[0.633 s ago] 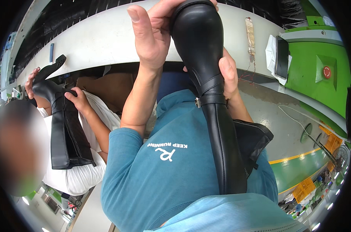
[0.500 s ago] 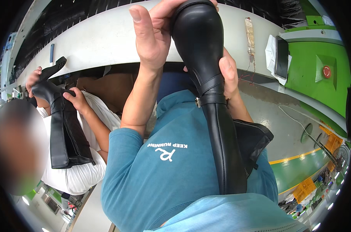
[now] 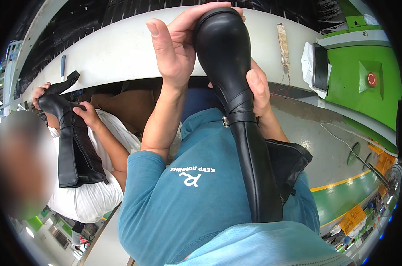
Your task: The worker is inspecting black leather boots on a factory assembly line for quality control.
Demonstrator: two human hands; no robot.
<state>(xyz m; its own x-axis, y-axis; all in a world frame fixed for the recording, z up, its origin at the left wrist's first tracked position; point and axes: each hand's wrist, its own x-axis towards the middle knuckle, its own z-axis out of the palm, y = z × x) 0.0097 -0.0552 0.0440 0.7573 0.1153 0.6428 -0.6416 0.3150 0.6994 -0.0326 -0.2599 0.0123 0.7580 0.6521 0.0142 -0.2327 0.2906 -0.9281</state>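
A wide fisheye lens, the left of two worn side by side on the person's head, looked steeply down on the central black boot, near enough for it to span most of the picture's height. The blue face mask, closer still, crept in at the boot's shaft end. Behind the boot's foot, the white table bowed into an arc. The broad view took in a co-worker's white shirt left of the boot and, to its right, a green machine and more distant floor.
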